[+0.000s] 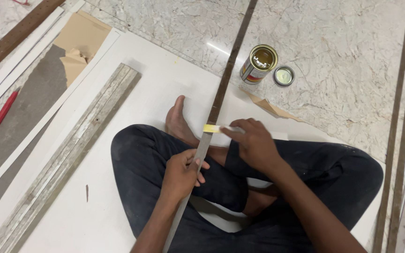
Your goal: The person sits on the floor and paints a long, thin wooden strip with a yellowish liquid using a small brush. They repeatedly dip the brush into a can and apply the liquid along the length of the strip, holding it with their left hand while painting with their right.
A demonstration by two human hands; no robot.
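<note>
I sit cross-legged on a white board (141, 89) on the floor. A long thin strip (221, 89) runs from my lap out across the floor; its far part looks brown, the near part grey. My left hand (181, 173) grips the strip's near part over my lap. My right hand (254, 140) holds a small flat tool with a yellow tip (210, 128) pressed on the strip just past my foot.
An open tin of brownish liquid (259, 63) stands on the marble floor with its lid (284, 75) beside it. A stack of worn wooden battens (71, 150) lies at left. A red-handled tool (4, 109) lies far left. More thin strips (399, 140) lie at right.
</note>
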